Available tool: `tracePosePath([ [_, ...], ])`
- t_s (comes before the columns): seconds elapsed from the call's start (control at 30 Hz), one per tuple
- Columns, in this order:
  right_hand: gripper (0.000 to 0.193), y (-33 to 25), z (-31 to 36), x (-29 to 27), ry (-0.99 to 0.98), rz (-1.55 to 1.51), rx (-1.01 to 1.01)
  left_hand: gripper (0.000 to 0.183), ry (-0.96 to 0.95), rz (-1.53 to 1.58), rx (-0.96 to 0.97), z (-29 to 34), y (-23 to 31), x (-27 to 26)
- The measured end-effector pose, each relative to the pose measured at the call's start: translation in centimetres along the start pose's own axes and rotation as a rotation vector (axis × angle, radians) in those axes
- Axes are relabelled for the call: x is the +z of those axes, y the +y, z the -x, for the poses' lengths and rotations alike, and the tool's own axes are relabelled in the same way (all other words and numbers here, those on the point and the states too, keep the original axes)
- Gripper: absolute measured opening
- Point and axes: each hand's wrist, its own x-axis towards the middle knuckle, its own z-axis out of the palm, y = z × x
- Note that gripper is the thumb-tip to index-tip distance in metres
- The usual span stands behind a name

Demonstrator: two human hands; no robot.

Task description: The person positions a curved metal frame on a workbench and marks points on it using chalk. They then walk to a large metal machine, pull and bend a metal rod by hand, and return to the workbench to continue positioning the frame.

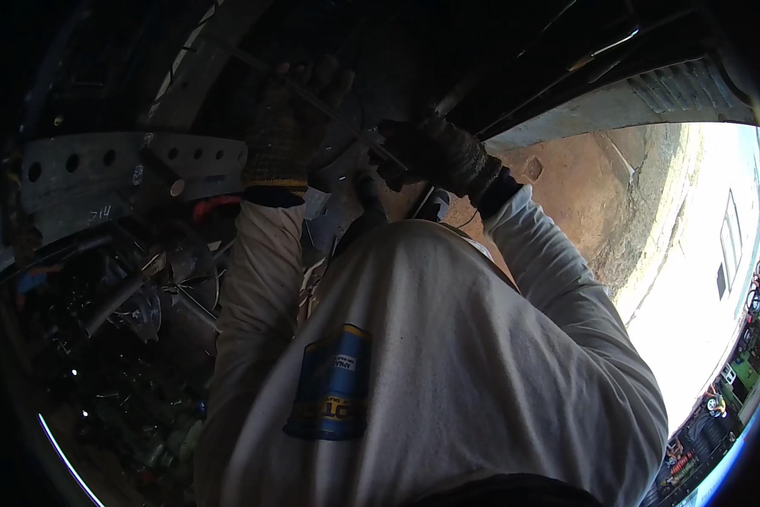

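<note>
Rod: thin, long axis from 10 to 4 o'clock; its middle stretch lies between the hands.
Left hand: gloved, against the rod's upper part, fingers bent; too dark to tell whether it grips.
Right hand: gloved, at 3 o'clock from the left hand; nearer the lower end, fingers apparently closed round it.
Plate: grey, row of holes, at 9 o'clock from the left hand.
Machinery: dark, below the plate, between 7 and 8 o'clock.
Ground: brown, between 3 and 4 o'clock from the right hand.
Panel: louvred, between 2 and 3.
</note>
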Motion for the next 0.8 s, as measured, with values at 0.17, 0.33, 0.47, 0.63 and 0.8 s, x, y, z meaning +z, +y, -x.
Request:
tracePosePath([
  [0.17,0.052,-1.7,-1.9,1.6,-0.069,0.087,0.029,0.021,0.086,0.025,0.003,1.0,-3.0,1.6],
  [0.33,0.045,-1.4,-3.5,3.3,0.084,-0.029,0.224,0.025,0.175,-0.154,-0.014,1.7,-2.0,1.6],
  [0.47,0.038,2.1,-5.9,2.0,-0.126,0.658,-0.272,0.030,0.130,-0.206,0.063,2.1,0.2,0.0],
  [0.63,0.042,-0.4,-9.6,3.4,0.002,-0.417,0.024,0.035,0.327,-0.448,0.252,2.9,5.3,0.8],
  [0.8,0.041,-7.9,-13.6,7.2,0.089,-0.103,-0.058,0.033,0.403,-0.797,0.407,4.1,13.8,2.7],
])
